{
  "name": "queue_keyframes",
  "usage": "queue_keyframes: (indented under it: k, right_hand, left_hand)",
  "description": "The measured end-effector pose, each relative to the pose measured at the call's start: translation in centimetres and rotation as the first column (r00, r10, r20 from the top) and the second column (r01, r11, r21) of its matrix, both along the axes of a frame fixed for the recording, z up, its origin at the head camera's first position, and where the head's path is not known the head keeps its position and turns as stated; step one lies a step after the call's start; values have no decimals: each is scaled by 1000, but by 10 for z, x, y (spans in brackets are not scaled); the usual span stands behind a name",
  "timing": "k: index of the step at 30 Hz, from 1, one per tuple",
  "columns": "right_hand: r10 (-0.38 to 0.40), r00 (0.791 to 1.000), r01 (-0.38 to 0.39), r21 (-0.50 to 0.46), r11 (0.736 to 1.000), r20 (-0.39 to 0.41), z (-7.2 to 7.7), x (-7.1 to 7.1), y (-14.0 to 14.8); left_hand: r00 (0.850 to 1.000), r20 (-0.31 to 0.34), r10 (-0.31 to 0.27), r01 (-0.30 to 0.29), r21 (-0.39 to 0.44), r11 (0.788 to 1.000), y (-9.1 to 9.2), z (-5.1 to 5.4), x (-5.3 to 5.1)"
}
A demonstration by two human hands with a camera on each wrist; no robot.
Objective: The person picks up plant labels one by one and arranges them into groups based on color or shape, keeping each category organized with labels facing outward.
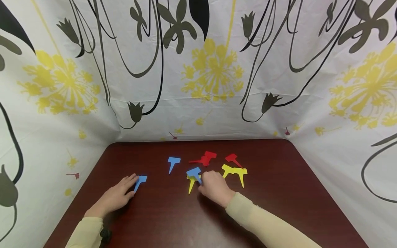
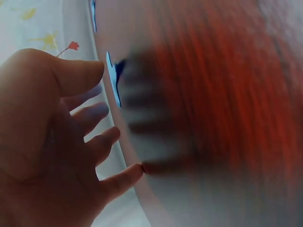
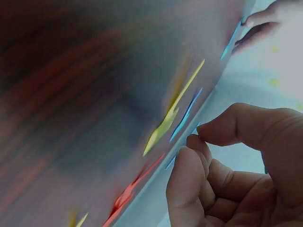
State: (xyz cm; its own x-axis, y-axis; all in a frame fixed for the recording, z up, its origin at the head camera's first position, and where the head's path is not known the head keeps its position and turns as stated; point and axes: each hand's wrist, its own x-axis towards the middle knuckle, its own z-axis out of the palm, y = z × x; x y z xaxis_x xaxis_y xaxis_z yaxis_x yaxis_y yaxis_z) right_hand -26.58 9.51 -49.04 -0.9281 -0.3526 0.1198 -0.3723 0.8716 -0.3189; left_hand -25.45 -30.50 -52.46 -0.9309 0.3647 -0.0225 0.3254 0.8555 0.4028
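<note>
Several flat T-shaped plant labels lie on the dark table. My left hand (image 1: 114, 196) rests at a blue plant label (image 1: 141, 179), its fingers loosely spread; in the left wrist view the thumb is close to this label (image 2: 113, 80). At the table's middle my right hand (image 1: 215, 187), fingers curled, pinches the stem of another blue plant label (image 1: 194, 172). That label's head overlaps a yellow plant label (image 1: 191, 186). In the right wrist view the fingertips (image 3: 183, 158) hide most of the pinch.
A third blue label (image 1: 173, 161) lies farther back. Two red labels (image 1: 205, 159) overlap behind my right hand, with another red one (image 1: 232, 158) to their right. Two yellow labels (image 1: 240, 172) touch beside that hand. A patterned cloth (image 1: 198, 113) hangs around the table (image 1: 155, 220).
</note>
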Motion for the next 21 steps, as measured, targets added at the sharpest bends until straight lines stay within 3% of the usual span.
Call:
queue_keyframes:
  k: [4, 13, 21]
  right_hand:
    - [36, 999, -36, 0, 999, 8, -3, 2, -18]
    - [105, 994, -105, 33, 994, 5, -10, 0, -61]
    - [132, 985, -134, 13, 991, 110, -13, -4, -93]
  left_hand:
    - [1000, 24, -18, 19, -46, 999, 0, 1, 0]
    - [999, 40, -3, 6, -58, 998, 1, 3, 0]
    - [1000, 17, 2, -1, -67, 998, 0, 0, -2]
